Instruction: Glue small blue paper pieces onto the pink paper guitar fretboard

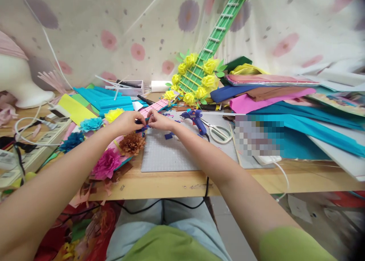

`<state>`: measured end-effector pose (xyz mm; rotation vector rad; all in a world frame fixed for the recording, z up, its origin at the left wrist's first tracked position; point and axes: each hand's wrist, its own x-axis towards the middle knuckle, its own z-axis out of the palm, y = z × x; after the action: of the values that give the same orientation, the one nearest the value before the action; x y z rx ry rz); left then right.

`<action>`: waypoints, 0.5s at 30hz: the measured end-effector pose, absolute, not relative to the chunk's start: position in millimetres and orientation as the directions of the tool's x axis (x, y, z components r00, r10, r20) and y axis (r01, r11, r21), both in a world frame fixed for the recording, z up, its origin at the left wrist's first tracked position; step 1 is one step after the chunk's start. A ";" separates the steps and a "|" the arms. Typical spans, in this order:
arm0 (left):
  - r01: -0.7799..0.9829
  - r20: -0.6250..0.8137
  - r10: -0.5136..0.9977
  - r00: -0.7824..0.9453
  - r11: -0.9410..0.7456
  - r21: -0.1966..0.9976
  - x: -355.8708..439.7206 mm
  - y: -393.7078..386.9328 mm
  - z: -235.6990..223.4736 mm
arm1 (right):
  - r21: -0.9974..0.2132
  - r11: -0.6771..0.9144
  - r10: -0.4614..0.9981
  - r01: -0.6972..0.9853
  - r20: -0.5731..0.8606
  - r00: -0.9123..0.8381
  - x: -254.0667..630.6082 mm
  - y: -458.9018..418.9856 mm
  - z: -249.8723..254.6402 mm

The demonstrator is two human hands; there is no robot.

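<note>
At the mat's left edge, my left hand [131, 121] and my right hand [159, 121] come together with fingertips pinched around a small dark blue paper piece [142, 129]. The fingers partly cover it. Right behind them runs the pink neck [154, 106] of a paper guitar. Its body lies under my left forearm, mostly hidden by paper flowers: a brown one [132, 143], a magenta one [106, 163], a light blue one [91, 124] and a yellow one [113, 115]. Other blue scraps [169, 135] lie on the grey cutting mat [171, 158].
A blue glue gun [196, 120] and scissors [220, 133] lie right of my hands, the gun's black cord hanging over the table edge. A green paper guitar [212, 44] with yellow flowers leans behind. Coloured paper [285, 97] is piled right; a power strip [37, 151] sits left.
</note>
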<state>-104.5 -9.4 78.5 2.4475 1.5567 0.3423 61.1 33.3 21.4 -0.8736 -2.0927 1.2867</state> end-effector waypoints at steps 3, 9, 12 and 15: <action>0.855 0.068 0.909 0.411 -0.411 0.316 -105.7 -11.6 81.5 | -0.907 0.333 0.750 0.259 0.088 -0.655 61.1 33.0 23.3; 0.862 0.052 0.906 0.420 -0.416 0.291 -108.1 -13.3 84.5 | -0.923 0.312 0.735 0.225 0.085 -0.673 53.9 33.4 23.9; 0.862 0.044 0.901 0.432 -0.427 0.271 -108.9 -13.1 84.4 | -0.938 0.286 0.730 0.197 0.079 -0.679 50.3 34.3 23.7; 0.870 0.039 0.902 0.429 -0.425 0.249 -108.4 -13.4 85.0 | -0.954 0.248 0.725 0.167 0.068 -0.685 48.4 34.1 25.1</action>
<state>-108.4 -13.4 85.0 2.4885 1.5632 0.2468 48.4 34.1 25.1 -0.8101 -2.0197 1.4491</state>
